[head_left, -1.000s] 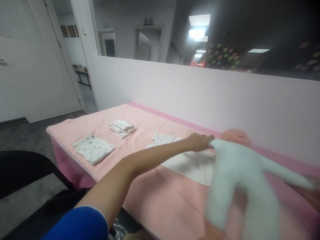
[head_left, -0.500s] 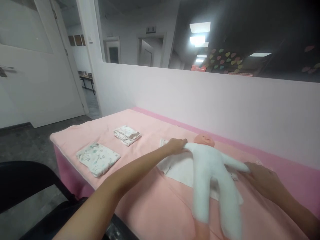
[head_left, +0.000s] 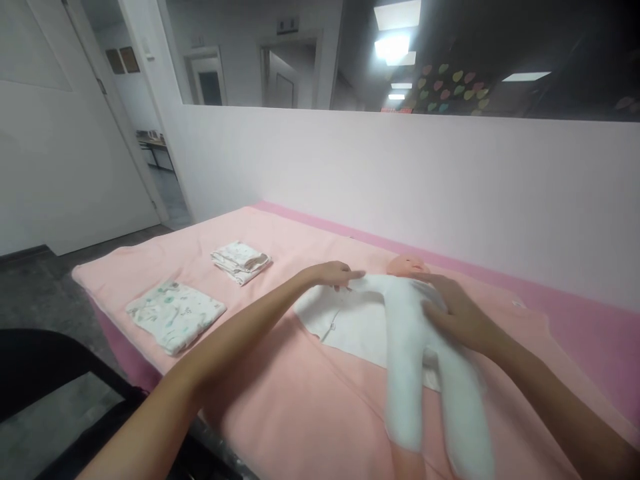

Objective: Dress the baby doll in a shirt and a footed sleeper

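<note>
Softly splayed, the right hand [head_left: 453,310] lies flat on the plush, white-suited doll [head_left: 403,333]; the left hand [head_left: 333,273], unclenched, touches its sleeve. Doll rests on smooth white cloth [head_left: 345,323] atop the pink counter [head_left: 300,400].

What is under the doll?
A white cloth spread on the pink cover lies under the doll; the part beneath its body is covered. The right hand rests on its chest, and the left hand touches its arm.
</note>
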The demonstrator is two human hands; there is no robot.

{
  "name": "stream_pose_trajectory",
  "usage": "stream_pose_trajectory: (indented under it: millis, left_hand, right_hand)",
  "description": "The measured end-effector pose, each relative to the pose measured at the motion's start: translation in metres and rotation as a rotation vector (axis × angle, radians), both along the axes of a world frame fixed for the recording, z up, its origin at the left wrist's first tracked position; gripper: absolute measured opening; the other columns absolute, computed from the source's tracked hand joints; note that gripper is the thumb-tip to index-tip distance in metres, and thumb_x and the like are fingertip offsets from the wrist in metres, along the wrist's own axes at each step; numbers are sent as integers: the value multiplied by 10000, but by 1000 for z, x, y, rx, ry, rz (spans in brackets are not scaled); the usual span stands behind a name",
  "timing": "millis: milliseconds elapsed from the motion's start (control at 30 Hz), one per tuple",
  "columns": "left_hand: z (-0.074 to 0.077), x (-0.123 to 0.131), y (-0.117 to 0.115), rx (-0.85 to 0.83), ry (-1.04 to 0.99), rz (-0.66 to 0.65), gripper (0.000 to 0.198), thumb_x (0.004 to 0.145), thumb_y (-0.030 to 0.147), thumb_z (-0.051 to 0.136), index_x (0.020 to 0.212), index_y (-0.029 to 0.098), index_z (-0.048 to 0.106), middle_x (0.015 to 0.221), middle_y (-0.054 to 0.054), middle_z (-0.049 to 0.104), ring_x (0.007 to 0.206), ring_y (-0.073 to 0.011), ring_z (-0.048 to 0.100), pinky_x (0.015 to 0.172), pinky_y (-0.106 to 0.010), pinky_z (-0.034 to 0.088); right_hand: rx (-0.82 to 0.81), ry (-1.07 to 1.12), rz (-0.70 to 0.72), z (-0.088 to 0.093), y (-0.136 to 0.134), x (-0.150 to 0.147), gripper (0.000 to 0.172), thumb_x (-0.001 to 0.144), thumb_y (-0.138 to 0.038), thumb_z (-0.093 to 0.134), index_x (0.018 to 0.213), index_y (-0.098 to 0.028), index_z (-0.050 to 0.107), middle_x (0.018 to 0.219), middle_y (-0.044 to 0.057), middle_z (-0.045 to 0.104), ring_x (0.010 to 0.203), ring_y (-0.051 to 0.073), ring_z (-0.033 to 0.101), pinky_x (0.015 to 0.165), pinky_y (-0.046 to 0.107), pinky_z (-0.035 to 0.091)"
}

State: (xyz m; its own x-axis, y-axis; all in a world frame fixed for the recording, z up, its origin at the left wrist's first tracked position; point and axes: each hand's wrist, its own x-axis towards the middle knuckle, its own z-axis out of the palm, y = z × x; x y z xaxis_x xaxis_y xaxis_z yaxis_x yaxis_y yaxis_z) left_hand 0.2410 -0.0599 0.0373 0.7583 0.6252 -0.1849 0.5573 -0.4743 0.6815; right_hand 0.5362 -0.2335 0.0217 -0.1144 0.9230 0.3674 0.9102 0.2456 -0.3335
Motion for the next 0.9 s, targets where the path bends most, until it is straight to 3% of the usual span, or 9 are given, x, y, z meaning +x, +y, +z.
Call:
stream_pose_trajectory:
  millis: [100,200,333,467,600,700,900]
  left_hand:
    - [11,-9,1,-259,-166,20,820,943,824,252,970,175,753,1095,-106,768,769,-218,669,823,-346,527]
    - [0,-13,1,-324,-340,81,783,1008,721,167,1084,168,716,1162,-94,757,863,-205,686,870,-321,530]
    - [-32,-13,-3,-22,-419,217,719,1056,623,97,999,180,661,1019,-64,766,942,-211,676,918,-331,504]
    - [-58,-7,-14,306,-351,390,680,1068,584,13,895,225,564,955,-41,717,926,-223,636,939,-373,466]
    - [-74,1,-25,582,-110,319,505,975,714,394,923,228,519,975,-61,663,984,-287,586,977,-457,404]
    - [-81,4,-26,666,-20,269,493,856,701,602,953,225,514,1026,-74,640,1038,-314,552,983,-466,377]
    - [-86,9,-21,692,-6,273,289,908,499,566,889,223,481,973,-63,639,976,-297,529,923,-458,361]
  right_hand:
    - [-150,3,154,21,37,-50,628,981,-591,478,1559,-349,438,1596,40,464,1456,363,435,1198,549,370]
    - [-276,4,262,22,70,-72,598,966,-623,522,1476,-311,540,1504,67,562,1350,355,544,1148,505,431]
    - [-258,98,238,2,88,-73,600,940,-680,550,1388,-284,608,1427,81,619,1311,347,565,1139,501,440]
    - [-142,264,232,-4,76,-69,622,986,-651,510,1521,-335,483,1562,34,510,1441,307,460,1237,485,334]
    - [-125,386,187,7,61,-66,625,1012,-633,481,1566,-349,420,1598,12,470,1471,295,434,1255,476,316]
    - [-133,385,165,7,61,-65,625,1005,-636,496,1555,-345,441,1591,22,480,1456,311,452,1235,485,347]
    - [-144,280,195,-11,75,-67,581,979,-648,534,1497,-387,507,1530,-4,542,1407,313,483,1190,499,387]
